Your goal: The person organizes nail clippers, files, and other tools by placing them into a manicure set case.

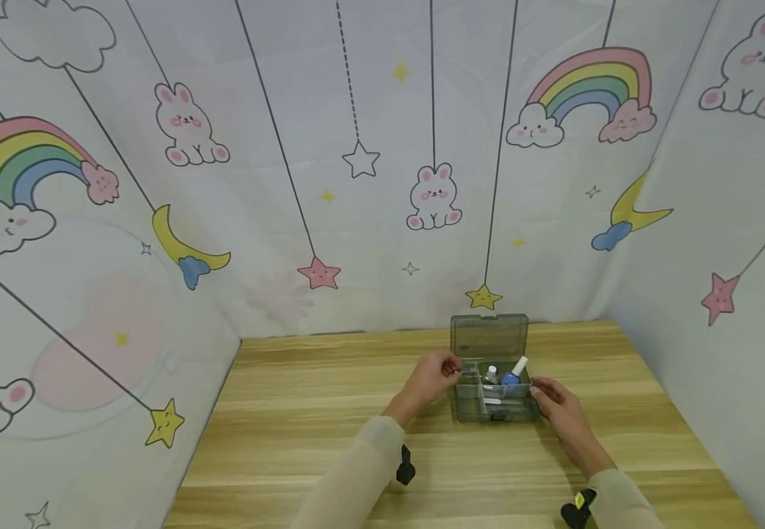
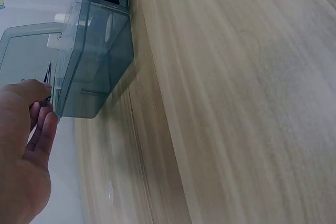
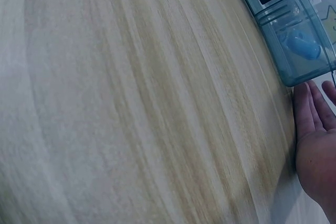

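A translucent grey compartment box (image 1: 471, 410) stands on the table with its hinged lid (image 1: 490, 335) raised at the back. Over its left compartment, my left hand (image 1: 436, 375) pinches a small dark metal tool with a thin pointed end (image 2: 48, 74); its kind cannot be told. In the left wrist view, those fingers are right beside the box's rim. My right hand (image 1: 557, 408) rests against the box's right end, its fingers extended along that wall in the right wrist view. Inside the box are a blue nail polish bottle (image 1: 511, 378) with a white cap and a small clear bottle (image 1: 490, 377) with a white cap.
The box's dividers (image 1: 480, 393) form several compartments, and a white slim item (image 1: 493, 402) lies in the front one. The wood-grain table (image 1: 329, 433) reaches back to a white curtain (image 1: 369, 220) printed with rabbits, stars and rainbows, which also hangs along both sides.
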`<move>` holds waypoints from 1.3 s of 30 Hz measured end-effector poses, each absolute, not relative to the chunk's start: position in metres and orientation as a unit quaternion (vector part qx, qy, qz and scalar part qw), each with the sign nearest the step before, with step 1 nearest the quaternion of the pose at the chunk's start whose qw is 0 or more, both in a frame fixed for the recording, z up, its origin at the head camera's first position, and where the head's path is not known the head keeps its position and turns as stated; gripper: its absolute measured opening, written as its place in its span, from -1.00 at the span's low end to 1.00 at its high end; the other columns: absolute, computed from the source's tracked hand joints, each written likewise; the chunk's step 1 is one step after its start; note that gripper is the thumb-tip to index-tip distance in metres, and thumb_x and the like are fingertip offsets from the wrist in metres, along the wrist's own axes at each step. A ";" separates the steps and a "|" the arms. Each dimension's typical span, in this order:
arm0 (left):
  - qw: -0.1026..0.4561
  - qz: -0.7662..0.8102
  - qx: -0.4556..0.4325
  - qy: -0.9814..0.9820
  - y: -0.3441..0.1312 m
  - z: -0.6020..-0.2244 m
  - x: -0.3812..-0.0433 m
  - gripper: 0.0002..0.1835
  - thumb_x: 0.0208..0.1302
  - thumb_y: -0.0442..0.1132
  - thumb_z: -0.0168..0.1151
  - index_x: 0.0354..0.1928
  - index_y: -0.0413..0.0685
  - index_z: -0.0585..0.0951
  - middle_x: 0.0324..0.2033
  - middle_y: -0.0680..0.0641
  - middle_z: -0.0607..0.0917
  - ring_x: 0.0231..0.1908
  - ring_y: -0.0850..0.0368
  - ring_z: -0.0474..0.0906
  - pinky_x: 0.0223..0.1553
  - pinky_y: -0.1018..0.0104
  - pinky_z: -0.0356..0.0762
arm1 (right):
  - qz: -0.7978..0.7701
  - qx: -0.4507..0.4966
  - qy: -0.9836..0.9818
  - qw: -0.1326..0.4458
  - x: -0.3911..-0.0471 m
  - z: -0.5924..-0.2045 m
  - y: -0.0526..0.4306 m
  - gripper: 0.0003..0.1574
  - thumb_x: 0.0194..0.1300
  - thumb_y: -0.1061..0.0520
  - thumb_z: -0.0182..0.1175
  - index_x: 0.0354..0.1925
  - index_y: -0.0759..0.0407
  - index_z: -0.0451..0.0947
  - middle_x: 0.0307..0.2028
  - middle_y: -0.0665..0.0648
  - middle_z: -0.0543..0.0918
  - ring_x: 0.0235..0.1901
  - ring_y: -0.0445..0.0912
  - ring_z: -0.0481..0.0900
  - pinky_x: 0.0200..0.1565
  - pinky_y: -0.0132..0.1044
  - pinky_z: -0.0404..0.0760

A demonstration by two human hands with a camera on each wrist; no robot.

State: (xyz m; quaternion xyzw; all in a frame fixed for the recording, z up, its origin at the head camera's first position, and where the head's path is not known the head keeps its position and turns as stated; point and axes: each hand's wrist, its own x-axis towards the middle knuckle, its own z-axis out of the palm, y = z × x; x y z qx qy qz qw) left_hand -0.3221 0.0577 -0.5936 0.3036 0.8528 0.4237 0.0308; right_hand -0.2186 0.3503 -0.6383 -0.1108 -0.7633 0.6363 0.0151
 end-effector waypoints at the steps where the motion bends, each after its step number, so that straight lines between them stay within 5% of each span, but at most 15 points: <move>1: 0.031 0.423 0.302 0.854 0.058 -0.594 -0.322 -0.89 0.44 -0.35 0.38 -0.05 -0.16 0.73 -0.18 0.01 0.73 -0.22 0.31 0.62 -0.15 0.48 0.63 | 0.638 -0.110 -0.762 0.015 -0.219 -0.638 0.351 -0.23 0.64 -0.13 0.15 0.53 0.31 0.30 0.44 0.37 0.42 0.04 -0.49 0.49 0.04 -0.52 0.56; 21: 0.020 0.434 0.287 0.854 0.064 -0.603 -0.323 -0.87 0.43 -0.33 0.39 -0.04 -0.14 0.73 -0.16 0.04 0.71 -0.20 0.33 0.61 -0.13 0.49 0.63 | 0.633 -0.120 -0.765 0.008 -0.219 -0.637 0.350 -0.24 0.64 -0.12 0.15 0.53 0.29 0.30 0.43 0.34 0.43 0.04 -0.46 0.49 0.03 -0.49 0.57; 39: 0.042 0.395 0.233 0.888 -0.001 -0.598 -0.324 -0.69 0.47 -0.32 0.33 0.19 -0.20 0.66 0.09 -0.09 0.69 0.14 -0.06 0.61 0.16 0.08 0.63 | 0.638 -0.111 -0.762 -0.001 -0.220 -0.640 0.353 -0.22 0.65 -0.12 0.12 0.57 0.29 0.24 0.48 0.34 0.37 0.06 -0.51 0.46 0.07 -0.53 0.55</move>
